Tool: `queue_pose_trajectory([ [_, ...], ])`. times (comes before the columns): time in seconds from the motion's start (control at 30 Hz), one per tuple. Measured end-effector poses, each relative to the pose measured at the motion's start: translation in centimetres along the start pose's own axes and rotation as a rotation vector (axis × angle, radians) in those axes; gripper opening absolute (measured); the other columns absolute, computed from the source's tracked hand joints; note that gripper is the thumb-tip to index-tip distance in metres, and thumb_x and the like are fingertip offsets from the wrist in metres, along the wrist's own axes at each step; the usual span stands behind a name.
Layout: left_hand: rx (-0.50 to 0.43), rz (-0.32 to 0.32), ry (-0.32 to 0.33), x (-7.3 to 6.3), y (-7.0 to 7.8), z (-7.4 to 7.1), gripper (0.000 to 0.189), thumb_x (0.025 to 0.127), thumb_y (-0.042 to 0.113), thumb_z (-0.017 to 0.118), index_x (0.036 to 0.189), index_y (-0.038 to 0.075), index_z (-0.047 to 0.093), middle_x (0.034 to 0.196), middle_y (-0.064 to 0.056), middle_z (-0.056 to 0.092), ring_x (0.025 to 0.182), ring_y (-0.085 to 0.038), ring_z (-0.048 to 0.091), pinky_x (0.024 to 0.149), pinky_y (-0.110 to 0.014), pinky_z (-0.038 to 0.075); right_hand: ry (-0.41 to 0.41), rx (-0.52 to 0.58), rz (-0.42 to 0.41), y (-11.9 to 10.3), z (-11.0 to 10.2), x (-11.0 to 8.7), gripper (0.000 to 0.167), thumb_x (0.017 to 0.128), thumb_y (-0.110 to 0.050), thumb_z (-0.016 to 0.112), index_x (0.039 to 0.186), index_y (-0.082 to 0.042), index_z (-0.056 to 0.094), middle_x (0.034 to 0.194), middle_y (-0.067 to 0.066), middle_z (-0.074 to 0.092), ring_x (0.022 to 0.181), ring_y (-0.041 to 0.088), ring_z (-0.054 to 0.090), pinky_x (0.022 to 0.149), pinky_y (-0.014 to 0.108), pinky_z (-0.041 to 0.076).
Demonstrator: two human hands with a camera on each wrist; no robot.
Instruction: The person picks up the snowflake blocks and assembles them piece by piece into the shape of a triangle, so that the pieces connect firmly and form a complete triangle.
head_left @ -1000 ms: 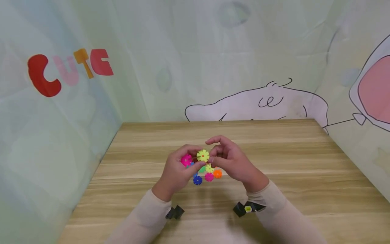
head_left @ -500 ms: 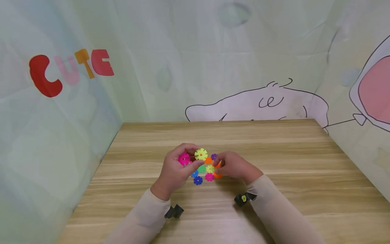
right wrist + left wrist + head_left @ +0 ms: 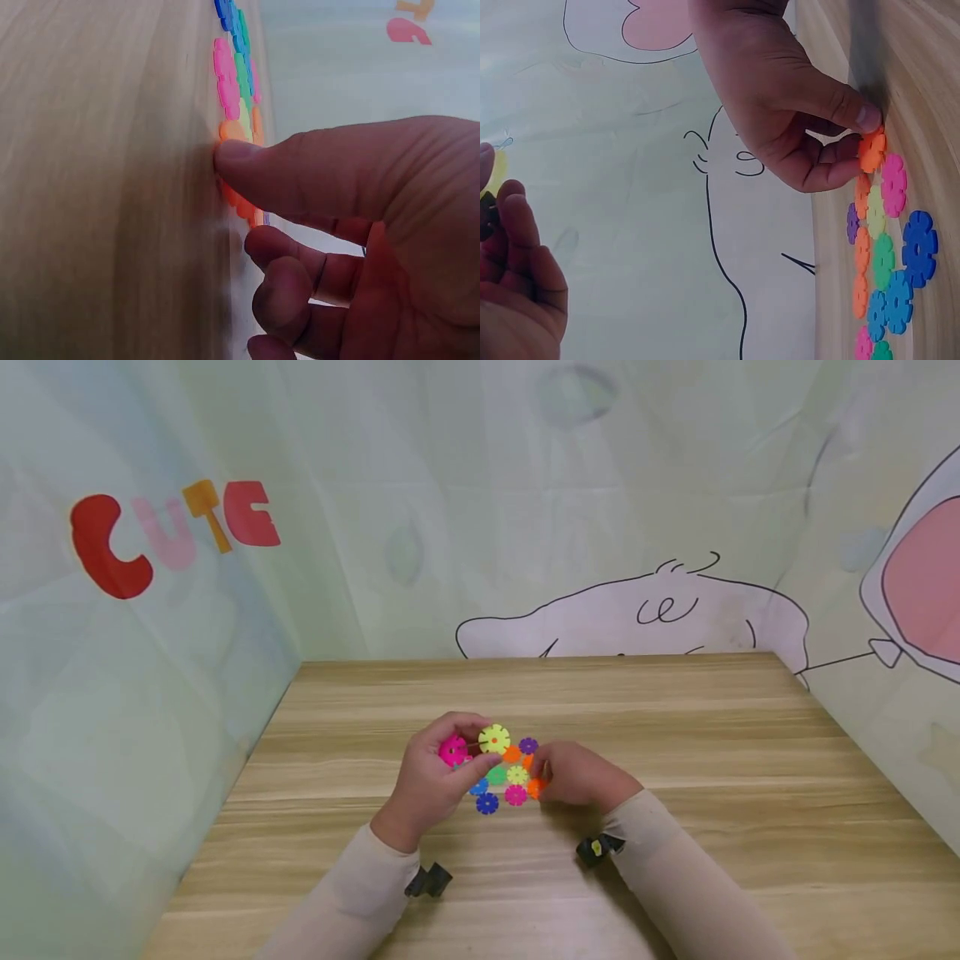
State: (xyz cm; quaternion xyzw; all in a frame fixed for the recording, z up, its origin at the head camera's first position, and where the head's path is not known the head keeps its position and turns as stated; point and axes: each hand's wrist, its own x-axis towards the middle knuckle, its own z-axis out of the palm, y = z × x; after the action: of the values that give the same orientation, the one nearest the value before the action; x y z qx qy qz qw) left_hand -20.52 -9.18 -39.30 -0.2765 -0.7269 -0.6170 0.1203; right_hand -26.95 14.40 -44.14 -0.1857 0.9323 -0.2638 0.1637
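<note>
My left hand pinches a yellow notched plastic disc by its lower edge, above the table. A pink notched disc shows beside it in the same hand, with a thin dark line running between the two. My right hand is down at the right side of a cluster of flat notched discs. Its thumb and forefinger are on opposite edges of an orange disc. In the right wrist view the thumb covers part of that orange disc, and the other fingers are curled loosely.
On the wooden table lie several more discs: dark blue, pink, pale yellow, green and purple. A printed cloth backdrop stands behind the table and at both sides.
My right hand has left the yellow disc and come down to the orange discs on the right. My left hand has shifted slightly left, still holding the yellow disc.
</note>
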Motion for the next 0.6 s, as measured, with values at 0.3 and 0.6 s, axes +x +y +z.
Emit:
queue_pose_trajectory([
  [0.3,-0.017,-0.010,0.005,0.0,-0.1,0.0,0.036,0.089,-0.005,0.079,0.122,0.001,0.066,0.114,-0.016,0.070,0.100,-0.016,0.068,0.086,-0.026,0.063,-0.009,0.068,-0.024,-0.3,-0.3,-0.2,0.027,0.084,-0.006,0.083,0.099,-0.011,0.062,0.082,0.003,0.060,0.074,0.019,0.055,0.066,0.031,0.047],
  [0.6,-0.024,-0.010,0.009,0.0,0.0,0.1,0.036,0.089,-0.006,0.078,0.122,-0.001,0.065,0.115,-0.018,0.068,0.099,-0.016,0.067,0.086,-0.025,0.062,0.157,0.532,-0.297,-3.4,-3.7,-3.0,0.029,0.095,-0.002,0.073,0.123,0.001,0.066,0.085,0.005,0.064,0.072,0.017,0.057,0.063,0.023,0.052],
])
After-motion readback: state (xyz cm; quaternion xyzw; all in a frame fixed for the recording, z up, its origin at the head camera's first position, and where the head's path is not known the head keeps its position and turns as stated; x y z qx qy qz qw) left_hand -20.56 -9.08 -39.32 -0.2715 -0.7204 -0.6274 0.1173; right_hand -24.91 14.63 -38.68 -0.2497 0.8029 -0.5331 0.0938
